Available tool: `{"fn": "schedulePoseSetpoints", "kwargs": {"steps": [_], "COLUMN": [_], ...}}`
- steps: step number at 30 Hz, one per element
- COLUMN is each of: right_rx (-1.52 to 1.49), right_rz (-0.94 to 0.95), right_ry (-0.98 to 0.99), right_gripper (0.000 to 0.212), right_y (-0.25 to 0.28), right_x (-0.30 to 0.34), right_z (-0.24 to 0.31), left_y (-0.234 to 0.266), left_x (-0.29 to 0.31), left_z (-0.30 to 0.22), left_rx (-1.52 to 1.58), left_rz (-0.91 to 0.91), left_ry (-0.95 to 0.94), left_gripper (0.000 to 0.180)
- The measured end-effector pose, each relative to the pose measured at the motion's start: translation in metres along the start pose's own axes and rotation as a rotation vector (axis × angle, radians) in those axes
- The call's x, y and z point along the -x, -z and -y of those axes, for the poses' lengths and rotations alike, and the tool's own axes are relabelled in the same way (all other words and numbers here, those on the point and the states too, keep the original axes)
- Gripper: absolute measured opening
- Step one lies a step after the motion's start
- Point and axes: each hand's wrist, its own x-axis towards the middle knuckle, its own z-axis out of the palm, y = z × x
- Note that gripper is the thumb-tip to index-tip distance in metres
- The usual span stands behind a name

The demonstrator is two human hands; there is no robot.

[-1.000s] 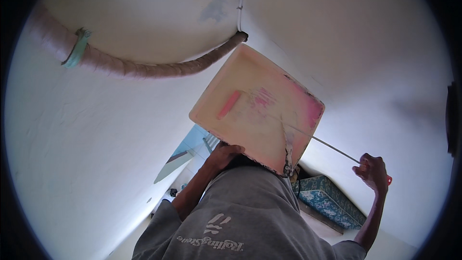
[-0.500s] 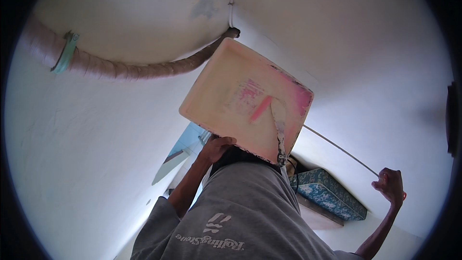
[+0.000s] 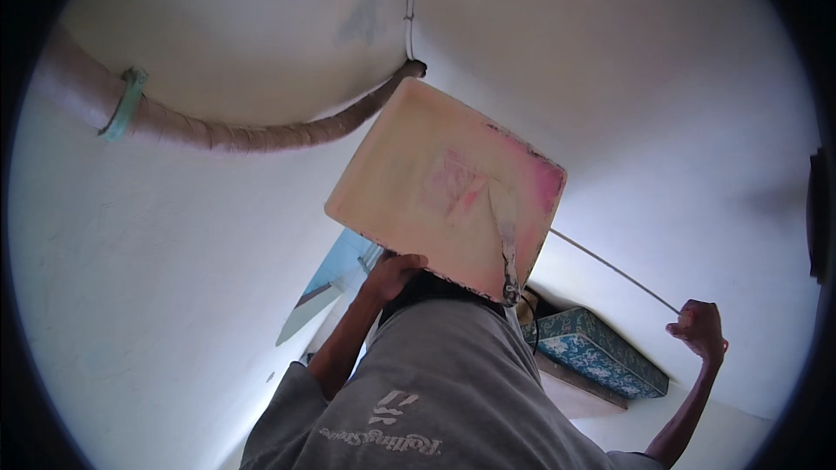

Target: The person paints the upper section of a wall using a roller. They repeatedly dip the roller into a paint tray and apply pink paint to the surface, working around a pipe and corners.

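My left hand (image 3: 396, 277) grips the near edge of a square cream tray (image 3: 383, 161), with its thumb over the rim. Pink smears and dark, chipped edges mark the tray. A long, paint-crusted blade-like tool (image 3: 509, 254), perhaps a spatula, lies along the tray's right side with its dark end at the near rim. Out to the right, my right hand (image 3: 699, 329) is closed around the end of a thin rod (image 3: 610, 266). The rod slants up toward the tray's right edge, where its other end goes out of sight.
A thick wrapped pipe (image 3: 252, 135) with a green band curves across the upper left. Thin white piping (image 3: 410, 0) runs down the wall corner. At lower right is a blue patterned mattress-like block (image 3: 601, 352). A dark object (image 3: 819, 216) sits at the far right.
My right hand has shifted slightly left and up with the rod. The pink strip in the tray looks shorter and fainter. My left hand keeps its hold; the view has shifted a little.
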Motion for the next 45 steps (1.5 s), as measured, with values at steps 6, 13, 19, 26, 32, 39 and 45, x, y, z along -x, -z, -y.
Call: {"fn": "schedulePoseSetpoints", "kwargs": {"steps": [6,13,19,26,32,39,45], "right_rx": [-0.253,-0.430,-0.437,-0.400,-0.326,-0.352,-0.302], "right_rz": [-0.007,-0.091,-0.099,-0.040,-0.084,-0.194,-0.065], "right_ry": [0.116,0.143,0.172,0.237,0.273,0.352,0.319], "right_gripper": [0.037,0.031,0.033,0.032,0.032,0.029,0.037], "right_y": [-0.064,-0.042,-0.022,0.005,0.045,0.080,0.025], "right_x": [-0.033,-0.060,-0.114,-0.161,-0.164,-0.145,-0.182], "right_z": [0.041,0.094,0.145,0.177,0.181,0.171,0.167], "left_y": [-0.013,-0.004,-0.012,-0.023,-0.009,-0.008,-0.008], "left_x": [0.008,-0.002,0.003,0.003,-0.007,-0.008,-0.011], "left_z": [-0.008,0.001,-0.005,0.002,0.022,0.023,0.027], "left_rx": [0.092,0.058,0.055,0.098,0.154,0.180,0.134], "left_rz": [0.029,0.003,0.001,-0.011,0.032,0.054,-0.023], "left_ry": [-0.008,0.034,0.047,0.006,-0.051,-0.076,-0.062], "left_gripper": [0.039,0.040,0.041,0.045,0.043,0.041,0.040]}}
